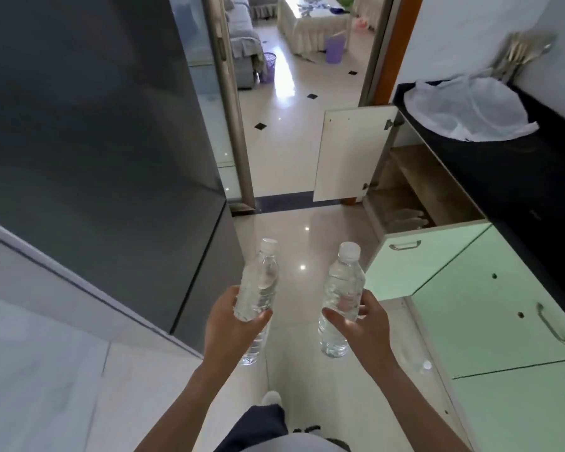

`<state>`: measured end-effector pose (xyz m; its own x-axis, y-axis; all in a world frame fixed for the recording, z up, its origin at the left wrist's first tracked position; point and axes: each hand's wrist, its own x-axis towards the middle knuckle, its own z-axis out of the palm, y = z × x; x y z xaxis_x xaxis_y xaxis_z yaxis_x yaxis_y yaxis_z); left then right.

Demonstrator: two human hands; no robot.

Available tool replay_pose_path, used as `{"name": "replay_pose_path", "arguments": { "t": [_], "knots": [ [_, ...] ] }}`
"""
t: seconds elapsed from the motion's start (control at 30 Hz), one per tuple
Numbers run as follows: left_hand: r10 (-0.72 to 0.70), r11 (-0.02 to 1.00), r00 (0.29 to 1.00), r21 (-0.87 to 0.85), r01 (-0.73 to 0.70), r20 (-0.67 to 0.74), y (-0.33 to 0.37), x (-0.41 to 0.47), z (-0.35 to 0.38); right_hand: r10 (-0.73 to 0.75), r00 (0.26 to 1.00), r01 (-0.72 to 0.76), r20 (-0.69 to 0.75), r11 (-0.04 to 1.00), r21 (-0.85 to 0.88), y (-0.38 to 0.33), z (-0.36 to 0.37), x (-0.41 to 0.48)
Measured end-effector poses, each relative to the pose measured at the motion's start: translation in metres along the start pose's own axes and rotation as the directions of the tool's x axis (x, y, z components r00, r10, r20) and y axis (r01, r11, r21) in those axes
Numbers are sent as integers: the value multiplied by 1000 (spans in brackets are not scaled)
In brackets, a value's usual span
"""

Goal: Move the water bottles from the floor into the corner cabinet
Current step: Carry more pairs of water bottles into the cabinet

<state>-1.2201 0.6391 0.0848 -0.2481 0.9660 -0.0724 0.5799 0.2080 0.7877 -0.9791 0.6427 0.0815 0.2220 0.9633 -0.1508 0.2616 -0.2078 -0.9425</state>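
Left hand point(229, 321) grips a clear white-capped plastic water bottle point(260, 282); right hand point(366, 324) grips a second clear bottle point(343, 288), the two held apart above the glossy pale tile floor point(294, 236). The open corner cabinet point(411, 187) is ahead right, its white door point(349, 154) swung into the aisle. A dark grey fridge point(95, 125) walls the left, a black countertop point(509, 177) the right.

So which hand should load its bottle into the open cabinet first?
Right, likely. The right hand holds its bottle on the side of the open cabinet; the left hand would need to cross the body.
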Motion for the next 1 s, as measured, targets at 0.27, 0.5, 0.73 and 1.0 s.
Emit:
{"name": "replay_pose_path", "arguments": {
  "t": [0.27, 0.5, 0.73, 1.0],
  "knots": [
    [-28, 998, 997, -55, 32, 75, -24, 103, -11, 76, 997, -80, -34, 990, -116, -12, 56, 74],
    [-85, 989, 988, -108, 98, 126, -1, 210, 24, 89, 994, -97, -59, 986, -136, -26, 71, 185],
    [-31, 991, 993, -128, 46, 117, 72, 354, 63, 36, 998, -39, -60, 998, -44, -62, 63, 342],
    [115, 990, 981, -99, -100, 158, 156, 485, 108, 79, 973, -70, -219, 996, 50, -86, 32, 461]
  ]
}}
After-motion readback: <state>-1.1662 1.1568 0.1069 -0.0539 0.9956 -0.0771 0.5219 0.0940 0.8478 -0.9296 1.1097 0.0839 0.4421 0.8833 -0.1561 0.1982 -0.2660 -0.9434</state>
